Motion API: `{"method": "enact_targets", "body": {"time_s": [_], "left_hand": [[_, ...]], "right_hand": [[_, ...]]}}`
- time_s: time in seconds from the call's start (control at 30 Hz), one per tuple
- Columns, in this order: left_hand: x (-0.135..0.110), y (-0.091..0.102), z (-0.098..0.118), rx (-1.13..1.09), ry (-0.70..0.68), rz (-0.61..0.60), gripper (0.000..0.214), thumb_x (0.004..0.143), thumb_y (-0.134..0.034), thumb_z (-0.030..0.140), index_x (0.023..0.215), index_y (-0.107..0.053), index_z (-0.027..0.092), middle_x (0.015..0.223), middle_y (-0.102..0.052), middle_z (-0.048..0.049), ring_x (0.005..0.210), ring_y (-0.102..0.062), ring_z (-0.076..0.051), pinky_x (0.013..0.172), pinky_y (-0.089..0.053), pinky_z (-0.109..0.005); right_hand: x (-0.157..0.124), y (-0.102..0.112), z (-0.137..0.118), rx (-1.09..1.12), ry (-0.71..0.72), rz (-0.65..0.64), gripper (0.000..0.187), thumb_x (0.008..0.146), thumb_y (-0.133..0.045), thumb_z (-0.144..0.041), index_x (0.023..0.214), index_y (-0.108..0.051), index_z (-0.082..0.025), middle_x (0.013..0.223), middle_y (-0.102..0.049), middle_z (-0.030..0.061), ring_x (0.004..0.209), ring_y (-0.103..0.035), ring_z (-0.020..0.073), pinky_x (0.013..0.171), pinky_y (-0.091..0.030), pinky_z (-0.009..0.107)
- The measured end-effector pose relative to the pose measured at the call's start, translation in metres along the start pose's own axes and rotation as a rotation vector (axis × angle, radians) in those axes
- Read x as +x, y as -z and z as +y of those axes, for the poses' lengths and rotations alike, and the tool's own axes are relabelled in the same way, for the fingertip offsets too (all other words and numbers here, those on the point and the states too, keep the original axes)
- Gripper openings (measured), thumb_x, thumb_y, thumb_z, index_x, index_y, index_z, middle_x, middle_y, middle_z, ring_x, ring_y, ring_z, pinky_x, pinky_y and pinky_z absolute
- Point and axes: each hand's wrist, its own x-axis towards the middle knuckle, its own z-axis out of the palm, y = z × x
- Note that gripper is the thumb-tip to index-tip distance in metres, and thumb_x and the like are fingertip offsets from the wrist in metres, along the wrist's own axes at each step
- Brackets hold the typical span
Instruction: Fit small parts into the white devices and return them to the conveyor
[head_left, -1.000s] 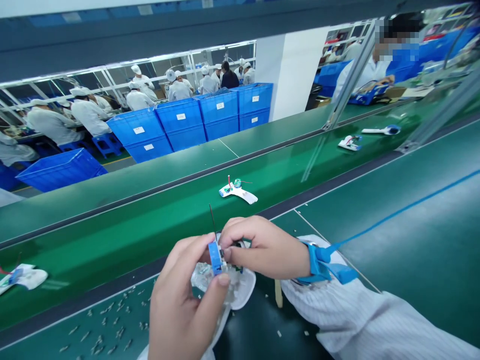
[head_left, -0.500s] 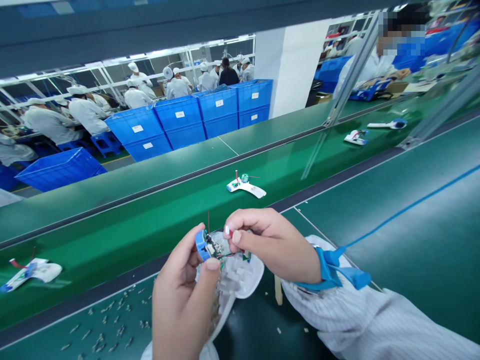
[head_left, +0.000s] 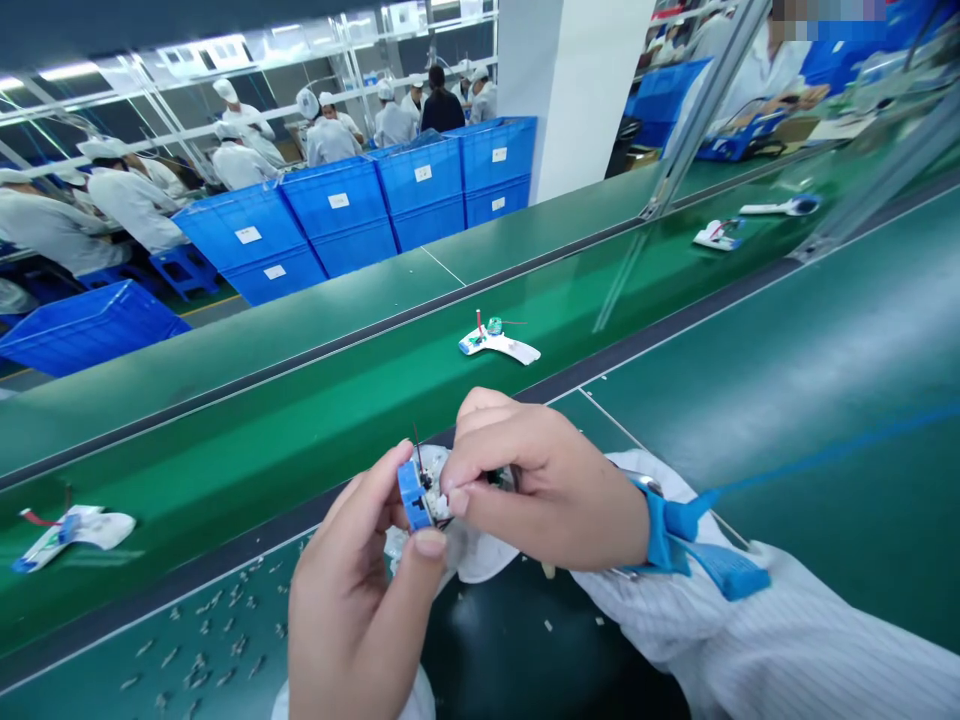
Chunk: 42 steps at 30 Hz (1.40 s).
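My left hand [head_left: 360, 600] is closed on a small device part with a blue casing [head_left: 412, 494] and an exposed circuit board, from which a thin dark wire sticks up. Against the board, my right hand [head_left: 544, 485] pinches a small white wire connector [head_left: 441, 504] between thumb and forefinger; the fingers hide most of it. Whether the connector is seated cannot be made out. Behind and below both hands is a white plastic piece [head_left: 484, 553], mostly covered. A blue strap [head_left: 675, 530] circles my right wrist.
Across the green conveyor belt [head_left: 315, 420] lie white device halves with wires, one ahead [head_left: 514, 347], another left [head_left: 97, 527]. Many small metal parts [head_left: 199, 672] are scattered at the lower left. A slanted metal post [head_left: 701, 110] rises at the right. Blue bins [head_left: 337, 225] stand beyond.
My right hand has brought the white connector down to the board, which my left hand has turned slightly. The view has tilted downward, and the white plastic piece below is more covered.
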Motion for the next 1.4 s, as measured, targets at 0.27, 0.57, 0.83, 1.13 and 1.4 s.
{"method": "enact_targets", "body": {"time_s": [0.27, 0.57, 0.83, 1.13, 1.4], "left_hand": [[0.000, -0.001, 0.000, -0.004, 0.005, -0.023, 0.038, 0.079, -0.066, 0.049, 0.113, -0.067, 0.030, 0.101, -0.070, -0.0013, 0.080, -0.063, -0.018, 0.067, -0.047, -0.027], [0.001, 0.001, -0.002, 0.005, -0.018, -0.056, 0.035, 0.080, -0.066, 0.047, 0.113, -0.067, 0.034, 0.108, -0.070, 0.0003, 0.091, -0.063, -0.019, 0.071, -0.047, -0.027], [0.002, 0.001, 0.001, 0.142, -0.081, -0.079, 0.036, 0.083, -0.062, 0.046, 0.115, -0.064, 0.031, 0.100, -0.070, -0.0008, 0.077, -0.064, -0.018, 0.066, -0.048, -0.029], [0.004, 0.002, -0.005, 0.562, -0.427, -0.171, 0.038, 0.093, -0.044, 0.038, 0.127, -0.049, 0.022, 0.108, -0.066, -0.0088, 0.083, -0.066, -0.020, 0.058, -0.051, -0.026], [-0.006, -0.018, -0.003, 0.611, -0.111, -0.109, 0.049, 0.092, -0.039, 0.038, 0.133, -0.031, 0.012, 0.102, -0.065, -0.0193, 0.078, -0.070, -0.030, 0.060, -0.053, -0.038]], "right_hand": [[0.002, 0.002, 0.000, -0.013, 0.010, -0.017, 0.023, 0.077, -0.051, -0.006, 0.056, -0.056, -0.015, 0.053, -0.053, -0.0034, 0.056, -0.043, 0.0076, 0.071, -0.039, 0.025], [0.002, 0.005, 0.001, -0.048, 0.024, -0.051, 0.024, 0.077, -0.050, -0.005, 0.056, -0.055, -0.016, 0.052, -0.051, -0.0042, 0.056, -0.043, 0.0079, 0.071, -0.039, 0.025], [0.001, 0.004, 0.000, -0.148, 0.059, -0.033, 0.025, 0.077, -0.047, -0.006, 0.055, -0.054, -0.015, 0.053, -0.053, -0.0022, 0.055, -0.041, 0.0084, 0.067, -0.036, 0.025], [0.000, 0.004, -0.001, -0.137, 0.030, -0.075, 0.025, 0.076, -0.047, -0.005, 0.054, -0.053, -0.015, 0.052, -0.052, -0.0021, 0.056, -0.042, 0.0089, 0.065, -0.035, 0.024], [0.000, -0.007, -0.002, -0.076, -0.162, -0.015, 0.022, 0.071, -0.051, -0.002, 0.055, -0.059, -0.015, 0.056, -0.058, -0.0026, 0.064, -0.049, 0.0098, 0.068, -0.039, 0.023]]}}
